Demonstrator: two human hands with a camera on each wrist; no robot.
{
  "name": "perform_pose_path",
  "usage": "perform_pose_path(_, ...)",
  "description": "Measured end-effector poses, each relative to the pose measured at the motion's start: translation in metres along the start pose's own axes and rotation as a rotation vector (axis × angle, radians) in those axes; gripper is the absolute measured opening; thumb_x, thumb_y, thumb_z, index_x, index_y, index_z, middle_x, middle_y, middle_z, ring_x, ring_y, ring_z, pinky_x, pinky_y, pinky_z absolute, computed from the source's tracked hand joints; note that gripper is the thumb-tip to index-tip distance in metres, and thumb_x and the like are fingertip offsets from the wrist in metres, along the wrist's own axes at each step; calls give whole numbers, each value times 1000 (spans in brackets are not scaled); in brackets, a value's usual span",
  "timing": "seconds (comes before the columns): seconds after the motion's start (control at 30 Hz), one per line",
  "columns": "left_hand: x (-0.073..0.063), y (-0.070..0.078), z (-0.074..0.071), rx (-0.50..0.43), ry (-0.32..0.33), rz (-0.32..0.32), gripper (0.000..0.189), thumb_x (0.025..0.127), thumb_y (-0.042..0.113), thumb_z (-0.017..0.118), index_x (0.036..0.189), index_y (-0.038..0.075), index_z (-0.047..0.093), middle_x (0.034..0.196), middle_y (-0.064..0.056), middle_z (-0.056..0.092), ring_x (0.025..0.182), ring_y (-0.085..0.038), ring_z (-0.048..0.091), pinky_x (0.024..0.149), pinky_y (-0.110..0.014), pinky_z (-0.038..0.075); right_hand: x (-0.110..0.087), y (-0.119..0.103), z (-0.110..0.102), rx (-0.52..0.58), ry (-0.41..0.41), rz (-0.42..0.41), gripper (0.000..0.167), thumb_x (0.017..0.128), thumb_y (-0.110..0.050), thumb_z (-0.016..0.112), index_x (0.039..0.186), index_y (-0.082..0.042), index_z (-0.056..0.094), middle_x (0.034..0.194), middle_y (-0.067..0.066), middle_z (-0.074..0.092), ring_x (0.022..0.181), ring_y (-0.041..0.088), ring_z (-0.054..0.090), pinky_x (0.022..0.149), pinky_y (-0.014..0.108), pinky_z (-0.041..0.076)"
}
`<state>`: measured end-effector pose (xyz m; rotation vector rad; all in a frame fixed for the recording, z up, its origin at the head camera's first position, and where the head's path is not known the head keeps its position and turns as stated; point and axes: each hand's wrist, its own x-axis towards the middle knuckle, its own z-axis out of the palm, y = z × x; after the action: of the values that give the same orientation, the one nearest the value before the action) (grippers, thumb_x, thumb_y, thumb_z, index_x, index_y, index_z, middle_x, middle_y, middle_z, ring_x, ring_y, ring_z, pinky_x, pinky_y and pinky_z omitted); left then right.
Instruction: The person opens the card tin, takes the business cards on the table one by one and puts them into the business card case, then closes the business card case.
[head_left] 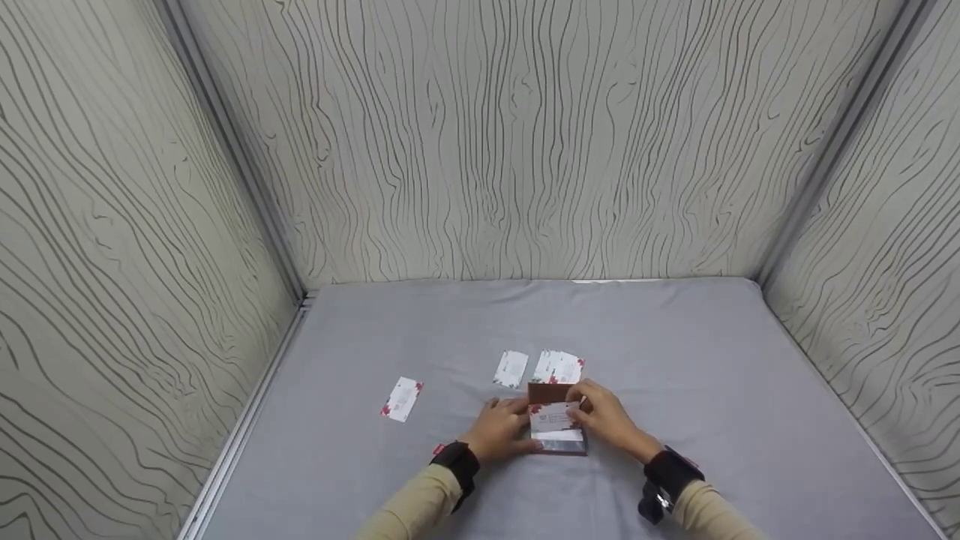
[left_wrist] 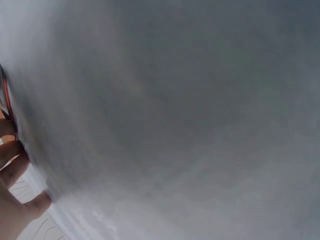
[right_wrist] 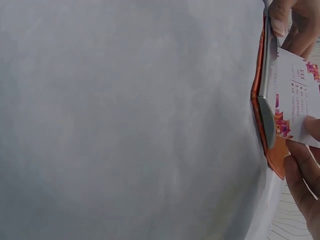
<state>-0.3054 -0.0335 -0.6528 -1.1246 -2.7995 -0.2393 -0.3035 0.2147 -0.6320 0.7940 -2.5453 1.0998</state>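
Note:
A brown business card case [head_left: 548, 391] lies unfolded on the cloth, its lid on the far side and a silvery tray nearest the person. My left hand [head_left: 499, 431] holds the case along its left side, thumb at the near corner. Between thumb and fingers, my right hand [head_left: 606, 418] pinches a white business card [right_wrist: 296, 95] with red and purple patterned corners. That card is tilted over the tray, with its lower edge at the metal rim. More white shows beneath it in the tray. In the left wrist view only the left fingers and an edge of the case appear.
Just beyond the case lie several overlapping business cards [head_left: 559, 365]. A single card [head_left: 511, 369] is left of them, and another card [head_left: 402, 399] lies farther left. Grey wrinkled cloth [head_left: 675, 337] covers the table, with patterned walls [head_left: 517, 142] on three sides.

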Motion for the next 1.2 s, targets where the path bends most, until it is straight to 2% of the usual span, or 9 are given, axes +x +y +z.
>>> perform_pose_path(0.3,0,2,-4,-13,-21,-24,60,90,57,63,130,12,66,142,-5,53,131,-22,49,106,-55,36,-5,2,-2,9,-56,-17,25,80,5,73,104,-3,70,95,5,62,77,18,59,69,32,51)
perform_pose_path(0.5,0,1,0,-19,-8,-17,58,89,58,63,126,13,68,142,-5,54,130,-23,50,105,-55,36,-11,3,-1,10,-114,-32,22,81,2,74,102,-4,71,96,5,62,81,21,59,71,32,49)
perform_pose_path(0.67,-1,1,-2,-32,-6,-14,61,90,57,63,129,10,66,141,-6,54,130,-23,49,106,-55,36,-12,1,1,-5,-165,-50,20,79,2,75,98,-4,71,100,6,64,88,23,61,76,37,51)
perform_pose_path(0.8,-1,2,-6,-36,0,-4,61,90,55,65,131,9,65,139,-6,56,129,-23,50,104,-56,37,-13,0,1,-21,-165,-71,19,79,1,75,97,-3,71,97,7,65,87,22,59,77,38,49)
perform_pose_path(1.07,-2,2,-5,-32,34,29,57,89,53,67,127,10,67,135,-5,58,126,-23,53,101,-57,39,-18,2,6,-83,-130,-165,17,79,1,77,94,-4,73,92,6,60,86,22,56,76,39,47)
perform_pose_path(1.2,-1,3,-5,-13,33,26,56,89,54,67,125,10,67,134,-5,58,125,-23,53,101,-56,40,-21,-1,6,-125,-155,-159,16,81,1,75,97,-3,75,94,7,56,88,24,53,78,41,44)
